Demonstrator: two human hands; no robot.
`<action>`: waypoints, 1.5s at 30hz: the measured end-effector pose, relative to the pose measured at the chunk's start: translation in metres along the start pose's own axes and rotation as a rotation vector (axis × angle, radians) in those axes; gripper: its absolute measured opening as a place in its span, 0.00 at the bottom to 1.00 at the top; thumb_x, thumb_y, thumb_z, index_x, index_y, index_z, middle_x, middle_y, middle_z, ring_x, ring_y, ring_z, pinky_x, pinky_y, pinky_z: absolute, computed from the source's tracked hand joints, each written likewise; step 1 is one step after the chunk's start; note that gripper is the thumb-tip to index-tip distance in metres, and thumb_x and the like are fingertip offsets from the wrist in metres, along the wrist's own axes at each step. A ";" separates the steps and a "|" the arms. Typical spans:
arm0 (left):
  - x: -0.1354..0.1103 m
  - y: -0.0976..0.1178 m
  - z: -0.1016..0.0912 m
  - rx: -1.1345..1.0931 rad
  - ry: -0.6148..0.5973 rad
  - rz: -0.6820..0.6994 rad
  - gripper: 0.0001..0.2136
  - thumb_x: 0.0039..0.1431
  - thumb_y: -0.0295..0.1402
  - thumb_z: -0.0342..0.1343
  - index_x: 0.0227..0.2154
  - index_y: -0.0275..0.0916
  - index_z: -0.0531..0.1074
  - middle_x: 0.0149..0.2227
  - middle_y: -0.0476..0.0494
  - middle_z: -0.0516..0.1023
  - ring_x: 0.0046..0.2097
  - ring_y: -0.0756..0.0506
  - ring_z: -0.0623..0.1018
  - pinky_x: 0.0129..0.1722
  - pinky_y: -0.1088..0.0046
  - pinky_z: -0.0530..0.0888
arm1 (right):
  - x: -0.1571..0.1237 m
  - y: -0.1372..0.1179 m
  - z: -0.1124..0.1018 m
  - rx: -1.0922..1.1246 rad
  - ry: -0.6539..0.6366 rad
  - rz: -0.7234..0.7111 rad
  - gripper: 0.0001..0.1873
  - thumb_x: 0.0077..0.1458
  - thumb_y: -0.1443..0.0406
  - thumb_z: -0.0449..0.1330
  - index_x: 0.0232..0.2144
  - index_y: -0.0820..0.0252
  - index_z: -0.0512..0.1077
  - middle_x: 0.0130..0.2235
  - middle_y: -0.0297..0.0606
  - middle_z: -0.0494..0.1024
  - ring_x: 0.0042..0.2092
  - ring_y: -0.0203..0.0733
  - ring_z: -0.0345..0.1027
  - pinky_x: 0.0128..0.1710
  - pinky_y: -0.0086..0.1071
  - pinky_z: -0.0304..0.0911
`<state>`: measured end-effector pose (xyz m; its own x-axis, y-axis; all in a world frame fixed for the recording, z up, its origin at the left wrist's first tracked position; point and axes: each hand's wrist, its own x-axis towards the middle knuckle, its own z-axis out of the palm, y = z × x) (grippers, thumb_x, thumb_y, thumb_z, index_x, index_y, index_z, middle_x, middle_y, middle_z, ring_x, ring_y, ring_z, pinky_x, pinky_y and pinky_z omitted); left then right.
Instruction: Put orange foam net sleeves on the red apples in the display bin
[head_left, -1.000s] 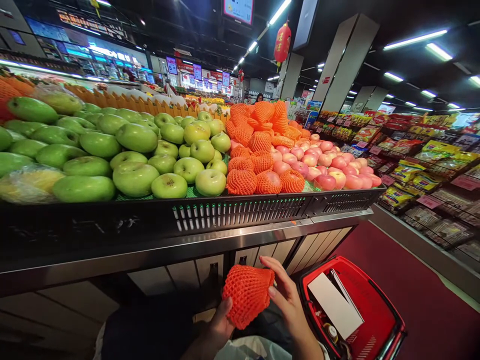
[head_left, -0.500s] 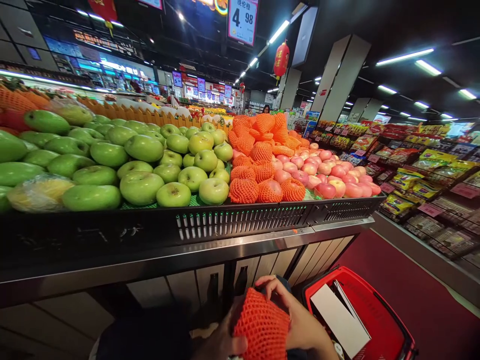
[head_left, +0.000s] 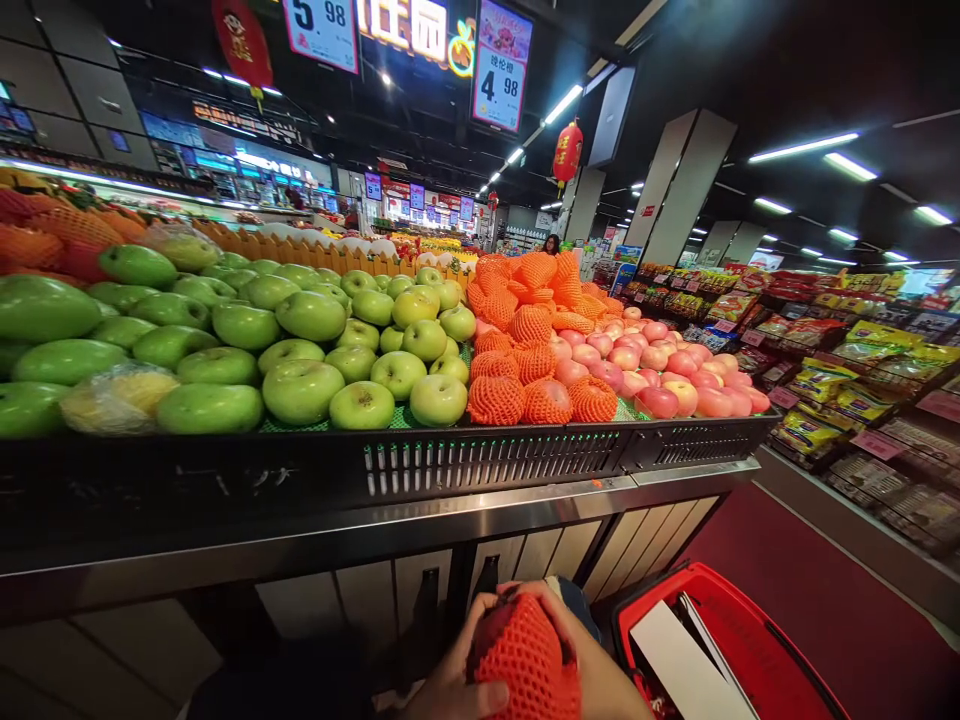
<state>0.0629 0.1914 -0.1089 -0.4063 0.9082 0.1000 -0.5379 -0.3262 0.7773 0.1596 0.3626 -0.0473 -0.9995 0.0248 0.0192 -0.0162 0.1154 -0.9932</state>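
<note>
Low in front of me, both hands are around a fruit in an orange foam net (head_left: 529, 660). A dark reddish patch of fruit shows at the net's upper left; its kind I cannot make out. My left hand (head_left: 456, 675) grips from the left, its thumb pressed across the netting and its fingers bent over the top. On the other side, my right hand (head_left: 577, 640) is closed over the top and right of the net. Beyond the hands, netted apples (head_left: 496, 400) lie in the display bin between green apples (head_left: 304, 390) and bare pink-red apples (head_left: 660, 400).
A black slotted bin wall (head_left: 487, 462) and metal ledge (head_left: 420, 525) run across in front of me. At lower right sits a red shopping basket (head_left: 757, 640) holding a white box (head_left: 690, 665). Snack shelves (head_left: 832, 370) stand to the right. Farther back is a person (head_left: 551, 244).
The view has tilted up slightly, so the display appears lower. My right hand's fingers have moved from raised above the net to closed over its top; more of the dark fruit shows.
</note>
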 end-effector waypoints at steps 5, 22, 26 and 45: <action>0.007 0.003 0.013 0.127 0.233 0.002 0.37 0.44 0.56 0.70 0.53 0.44 0.67 0.44 0.41 0.76 0.49 0.39 0.75 0.53 0.62 0.67 | 0.006 0.007 0.007 -0.066 0.272 -0.030 0.30 0.38 0.68 0.72 0.45 0.55 0.70 0.44 0.38 0.76 0.45 0.47 0.71 0.46 0.36 0.66; -0.006 0.020 0.025 0.551 0.480 0.174 0.25 0.49 0.55 0.66 0.20 0.37 0.67 0.21 0.52 0.61 0.26 0.52 0.60 0.28 0.74 0.56 | -0.007 0.020 0.009 -0.145 0.239 0.021 0.50 0.38 0.68 0.75 0.64 0.54 0.64 0.59 0.48 0.73 0.57 0.55 0.70 0.60 0.46 0.62; -0.005 0.022 0.028 0.260 0.575 0.110 0.27 0.44 0.57 0.68 0.22 0.36 0.68 0.21 0.52 0.63 0.25 0.53 0.61 0.27 0.76 0.57 | -0.012 0.011 0.009 -0.226 0.156 0.076 0.53 0.39 0.64 0.75 0.67 0.55 0.61 0.65 0.50 0.66 0.65 0.58 0.62 0.67 0.49 0.53; 0.006 0.002 0.017 0.263 0.418 0.154 0.25 0.40 0.53 0.72 0.27 0.35 0.76 0.39 0.41 0.70 0.42 0.44 0.71 0.43 0.71 0.68 | -0.003 0.070 0.022 0.784 0.591 0.193 0.18 0.37 0.56 0.71 0.34 0.52 0.78 0.41 0.42 0.81 0.51 0.56 0.72 0.54 0.49 0.68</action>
<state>0.0722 0.2011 -0.0961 -0.7555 0.6550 0.0110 -0.2662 -0.3224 0.9084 0.1607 0.3486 -0.1190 -0.8166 0.4883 -0.3078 -0.0813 -0.6252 -0.7762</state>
